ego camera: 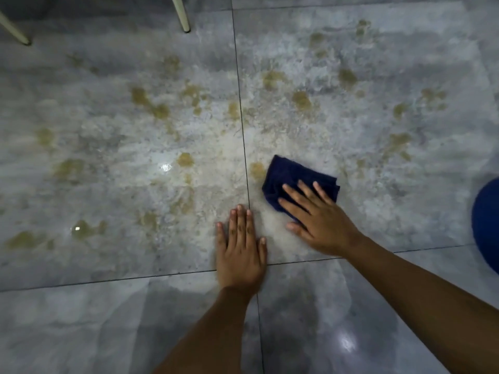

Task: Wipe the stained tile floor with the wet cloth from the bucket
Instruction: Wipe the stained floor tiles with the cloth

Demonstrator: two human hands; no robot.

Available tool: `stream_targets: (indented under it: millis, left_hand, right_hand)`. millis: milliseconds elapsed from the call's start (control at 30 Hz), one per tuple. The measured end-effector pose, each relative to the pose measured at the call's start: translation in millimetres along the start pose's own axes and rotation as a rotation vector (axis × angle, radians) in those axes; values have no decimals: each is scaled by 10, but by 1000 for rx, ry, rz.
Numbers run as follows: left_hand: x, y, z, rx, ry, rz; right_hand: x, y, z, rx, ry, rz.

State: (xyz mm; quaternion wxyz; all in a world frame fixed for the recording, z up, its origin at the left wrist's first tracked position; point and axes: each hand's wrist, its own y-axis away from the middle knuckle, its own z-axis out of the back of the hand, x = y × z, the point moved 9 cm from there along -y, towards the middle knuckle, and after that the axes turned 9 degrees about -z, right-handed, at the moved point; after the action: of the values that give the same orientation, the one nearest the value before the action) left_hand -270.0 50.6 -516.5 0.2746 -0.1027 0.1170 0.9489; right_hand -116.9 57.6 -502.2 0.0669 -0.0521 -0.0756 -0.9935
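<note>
Fingers [305,195] of R hand [321,225] splayed flat, pinning cloth [291,179] to floor [108,184] by stain [258,170]; L hand [240,252] flat, empty, prob. bracing.

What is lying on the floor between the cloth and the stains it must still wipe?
Nothing visible. The right hand presses the dark blue cloth flat, a yellowish stain lies just beside it, and the floor beyond is unobstructed.

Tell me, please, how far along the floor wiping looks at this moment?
Early. Done: the cloth is out and on the floor. In hand: the right hand presses it flat by the grout line; the left hand braces on the tile. Left: yellow-brown stains and whitish residue cover both tiles.
</note>
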Motion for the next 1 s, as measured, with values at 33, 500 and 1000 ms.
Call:
stream_targets:
  millis: [33,500,1000]
  left_hand:
    - [22,-8,7,-7,-3,1]
    - [75,-39,11,47,16,12]
    - [-401,-1616,5,65,-100,-209]
  right_hand:
    - [119,-62,-22,12,-16,42]
    - [-274,127,31,-177,-139,-677]
    - [-666,385,-144,-123,-153,-911]
